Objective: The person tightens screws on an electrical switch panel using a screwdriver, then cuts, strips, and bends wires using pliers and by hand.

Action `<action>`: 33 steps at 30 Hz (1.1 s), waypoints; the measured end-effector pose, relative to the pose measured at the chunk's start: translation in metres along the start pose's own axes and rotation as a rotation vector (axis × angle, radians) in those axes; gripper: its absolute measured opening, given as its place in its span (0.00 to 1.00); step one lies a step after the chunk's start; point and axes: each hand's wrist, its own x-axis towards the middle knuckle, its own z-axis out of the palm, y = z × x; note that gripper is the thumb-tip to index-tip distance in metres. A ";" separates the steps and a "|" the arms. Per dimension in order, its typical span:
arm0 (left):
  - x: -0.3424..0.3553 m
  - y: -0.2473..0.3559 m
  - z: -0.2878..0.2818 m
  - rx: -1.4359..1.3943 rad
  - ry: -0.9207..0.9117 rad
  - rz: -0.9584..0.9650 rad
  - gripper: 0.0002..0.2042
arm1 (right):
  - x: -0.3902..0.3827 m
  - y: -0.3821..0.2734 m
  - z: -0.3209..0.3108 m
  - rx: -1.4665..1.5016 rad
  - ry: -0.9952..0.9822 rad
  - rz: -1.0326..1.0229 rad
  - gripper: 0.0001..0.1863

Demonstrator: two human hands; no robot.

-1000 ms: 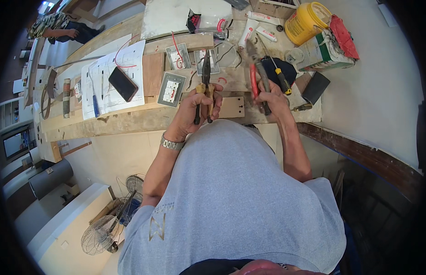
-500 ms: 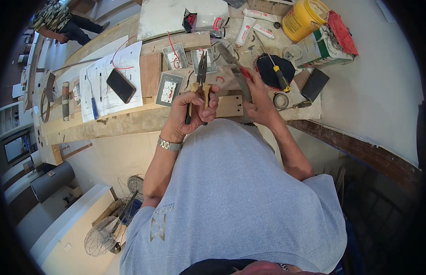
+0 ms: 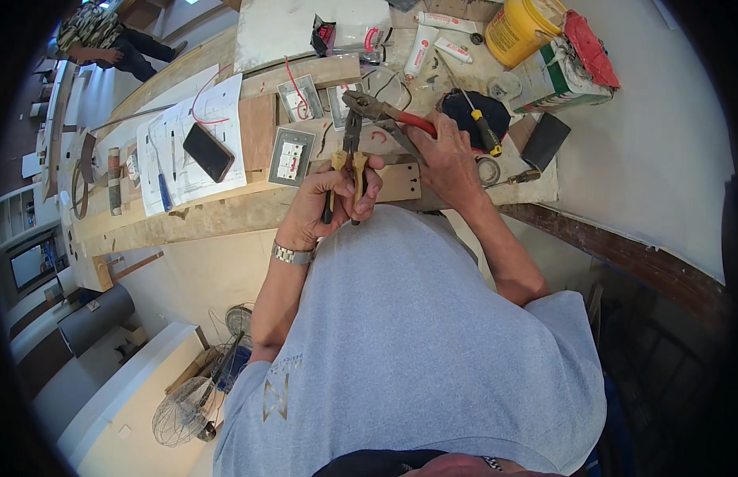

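My left hand [image 3: 325, 195] is closed around long-nose pliers [image 3: 351, 139] with yellow and black handles, their jaws pointing away from me. In my right hand [image 3: 451, 161] is a pair of combination pliers [image 3: 373, 107], one handle red, the other greyish. Their head lies over the tip of the long-nose pliers; I cannot tell whether the two touch, or whether something small is between the jaws. Just left of my left hand a grey-framed socket [image 3: 292, 157] lies on the workbench [image 3: 202, 216]. Another socket box [image 3: 300, 98] with a red wire stands beyond it, and a third is partly hidden behind the pliers.
A phone [image 3: 208, 151] rests on paper sheets [image 3: 164, 131] at the left. To the right are a yellow-black screwdriver [image 3: 486, 131], a tape roll [image 3: 488, 170], white tubes [image 3: 420, 52], a yellow bucket [image 3: 524, 33] and a green-white can [image 3: 555, 83]. Another person [image 3: 106, 44] stands far left.
The combination pliers have swung down and left, from a blurred raised position to over the long-nose pliers' tip. My left hand has barely moved.
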 end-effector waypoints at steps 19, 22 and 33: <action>0.001 0.001 0.010 0.079 0.109 -0.077 0.23 | -0.002 0.003 0.014 -0.013 -0.020 0.022 0.33; -0.001 0.002 0.009 0.180 0.067 -0.060 0.24 | -0.006 0.002 0.021 0.071 0.026 0.018 0.29; 0.005 0.006 -0.001 0.145 -0.054 -0.062 0.29 | -0.007 0.005 0.014 0.196 -0.025 0.023 0.30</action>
